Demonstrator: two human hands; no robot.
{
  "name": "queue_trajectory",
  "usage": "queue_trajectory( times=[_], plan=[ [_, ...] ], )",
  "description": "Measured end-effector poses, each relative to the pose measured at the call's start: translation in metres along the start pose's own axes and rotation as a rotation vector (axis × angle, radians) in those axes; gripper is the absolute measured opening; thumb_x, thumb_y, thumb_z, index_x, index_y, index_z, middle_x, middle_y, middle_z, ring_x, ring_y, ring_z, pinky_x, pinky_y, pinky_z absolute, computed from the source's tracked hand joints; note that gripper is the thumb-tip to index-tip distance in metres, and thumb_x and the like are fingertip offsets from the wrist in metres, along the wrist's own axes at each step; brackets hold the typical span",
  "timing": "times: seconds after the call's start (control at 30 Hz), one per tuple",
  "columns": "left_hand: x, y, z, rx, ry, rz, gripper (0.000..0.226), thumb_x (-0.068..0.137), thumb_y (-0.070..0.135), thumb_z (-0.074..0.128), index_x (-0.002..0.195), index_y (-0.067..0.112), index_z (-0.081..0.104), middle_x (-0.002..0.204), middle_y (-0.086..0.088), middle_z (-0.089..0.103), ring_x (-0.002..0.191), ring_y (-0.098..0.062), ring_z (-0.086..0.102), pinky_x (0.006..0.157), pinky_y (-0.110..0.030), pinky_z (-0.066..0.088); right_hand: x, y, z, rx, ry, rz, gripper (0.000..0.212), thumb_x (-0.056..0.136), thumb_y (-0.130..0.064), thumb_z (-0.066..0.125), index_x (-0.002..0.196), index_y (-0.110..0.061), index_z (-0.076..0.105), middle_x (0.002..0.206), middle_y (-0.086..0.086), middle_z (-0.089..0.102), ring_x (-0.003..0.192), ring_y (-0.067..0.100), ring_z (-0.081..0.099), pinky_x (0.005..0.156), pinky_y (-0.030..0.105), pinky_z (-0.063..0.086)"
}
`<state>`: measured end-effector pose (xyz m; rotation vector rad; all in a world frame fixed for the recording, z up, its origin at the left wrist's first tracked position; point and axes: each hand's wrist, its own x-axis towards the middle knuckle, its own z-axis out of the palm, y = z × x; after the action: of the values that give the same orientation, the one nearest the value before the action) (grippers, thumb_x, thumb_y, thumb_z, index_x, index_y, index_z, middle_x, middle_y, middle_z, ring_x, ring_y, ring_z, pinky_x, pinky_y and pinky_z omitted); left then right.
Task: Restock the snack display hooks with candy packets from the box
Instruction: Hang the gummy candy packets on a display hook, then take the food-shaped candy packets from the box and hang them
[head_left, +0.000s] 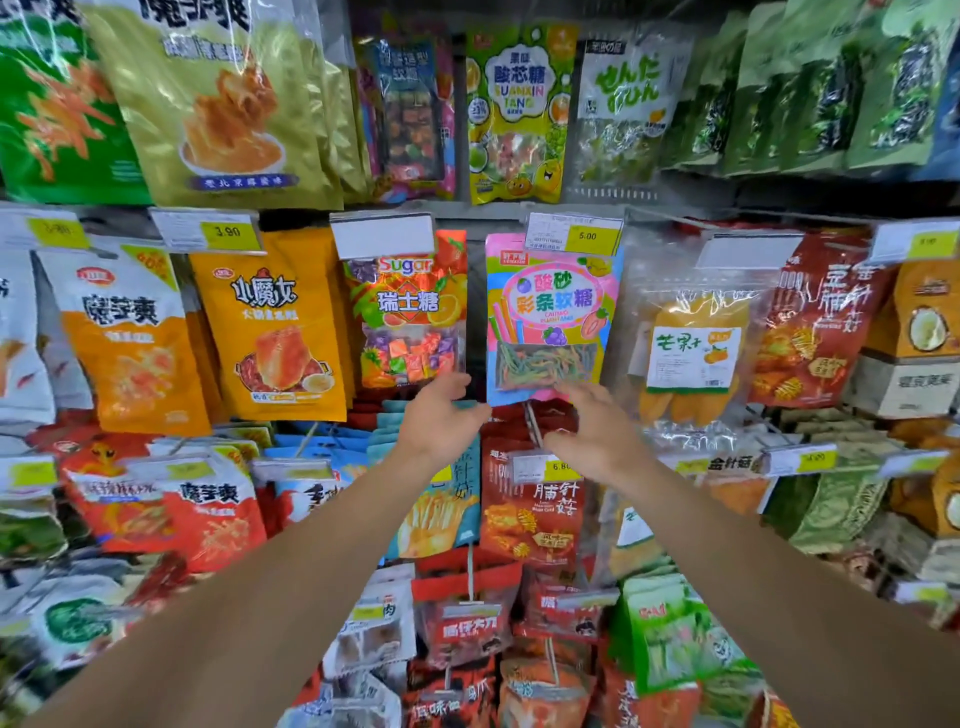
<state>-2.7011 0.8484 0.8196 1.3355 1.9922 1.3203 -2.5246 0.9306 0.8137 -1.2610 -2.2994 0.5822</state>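
A pink-and-blue candy packet (551, 317) with colourful strips hangs on a display hook under a 5.00 price tag (574, 235). An orange "Sugar" candy packet (409, 312) hangs on the hook to its left. My left hand (438, 420) is raised just below the orange packet, fingers apart, holding nothing. At the bottom edge of the pink packet my right hand (597, 428) is spread, fingertips close to or touching that packet. The box is out of view.
Snack bags crowd every hook: orange bags (270, 327) to the left, a clear mango packet (691, 353) to the right, red mushroom-snack bags (530, 499) below the hands, green bags (810, 88) at top right. Price-tag holders jut out from the hook ends.
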Motion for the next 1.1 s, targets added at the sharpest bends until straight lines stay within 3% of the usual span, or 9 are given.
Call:
queue_trajectory(
  times=[0.33, 0.53, 0.63, 0.73, 0.83, 1.0, 1.1],
  plan=[
    [-0.067, -0.109, -0.042, 0.079, -0.122, -0.064, 0.047, 0.09, 0.029, 0.067, 0.133, 0.015, 0.057, 0.138, -0.001, 0.056, 0.122, -0.021, 0.056, 0.101, -0.026, 0.04, -0.082, -0.051, 0.102, -0.137, -0.142, 0.09, 0.073, 0.086, -0.029, 0.067, 0.149, -0.012, 0.035, 0.15, 0.012, 0.039, 0.135, 0.029, 0.043, 0.109, 0.032, 0.034],
    [-0.149, -0.203, -0.065, -0.03, -0.23, -0.242, 0.042, 0.079, 0.034, 0.074, 0.116, 0.016, 0.067, 0.123, -0.006, 0.065, 0.112, -0.022, 0.062, 0.1, -0.039, 0.047, -0.147, -0.07, 0.193, -0.171, -0.303, 0.179, 0.07, 0.085, -0.031, 0.067, 0.146, -0.011, 0.039, 0.143, 0.014, 0.047, 0.133, 0.031, 0.046, 0.108, 0.037, 0.039],
    [-0.193, -0.249, -0.075, -0.033, -0.251, -0.345, 0.058, 0.07, 0.044, 0.072, 0.119, 0.012, 0.066, 0.123, -0.006, 0.066, 0.112, -0.026, 0.063, 0.1, -0.039, 0.047, -0.181, -0.077, 0.243, -0.147, -0.387, 0.222, 0.062, 0.079, -0.031, 0.066, 0.136, -0.014, 0.049, 0.13, 0.014, 0.056, 0.121, 0.03, 0.054, 0.098, 0.037, 0.045],
    [-0.234, -0.287, -0.084, -0.056, -0.275, -0.476, 0.046, 0.068, 0.044, 0.071, 0.108, 0.02, 0.069, 0.117, -0.004, 0.066, 0.107, -0.019, 0.063, 0.1, -0.032, 0.046, -0.217, -0.078, 0.286, -0.11, -0.487, 0.269, 0.056, 0.079, -0.032, 0.065, 0.131, -0.017, 0.052, 0.126, 0.011, 0.056, 0.119, 0.029, 0.054, 0.092, 0.034, 0.044],
    [-0.268, -0.321, -0.086, -0.009, -0.332, -0.552, 0.049, 0.081, 0.032, 0.073, 0.126, 0.015, 0.062, 0.128, -0.002, 0.063, 0.114, -0.021, 0.062, 0.098, -0.032, 0.045, -0.252, -0.072, 0.322, -0.076, -0.587, 0.315, 0.063, 0.085, -0.027, 0.066, 0.142, -0.012, 0.044, 0.143, 0.013, 0.045, 0.132, 0.03, 0.045, 0.101, 0.032, 0.039],
    [-0.309, -0.386, -0.073, 0.046, -0.342, -0.671, 0.035, 0.085, 0.022, 0.071, 0.12, 0.017, 0.067, 0.124, -0.002, 0.066, 0.113, -0.018, 0.062, 0.098, -0.028, 0.045, -0.293, -0.048, 0.373, -0.062, -0.686, 0.415, 0.041, 0.086, -0.015, 0.064, 0.124, 0.0, 0.058, 0.125, 0.02, 0.06, 0.118, 0.033, 0.055, 0.096, 0.038, 0.046],
    [-0.331, -0.424, -0.057, 0.045, -0.326, -0.76, 0.039, 0.087, 0.024, 0.069, 0.124, 0.015, 0.064, 0.127, 0.0, 0.064, 0.12, -0.016, 0.058, 0.106, -0.03, 0.042, -0.315, -0.022, 0.407, -0.043, -0.738, 0.452, 0.049, 0.087, -0.019, 0.063, 0.133, -0.004, 0.052, 0.132, 0.017, 0.057, 0.121, 0.034, 0.054, 0.096, 0.041, 0.048]
  ],
)
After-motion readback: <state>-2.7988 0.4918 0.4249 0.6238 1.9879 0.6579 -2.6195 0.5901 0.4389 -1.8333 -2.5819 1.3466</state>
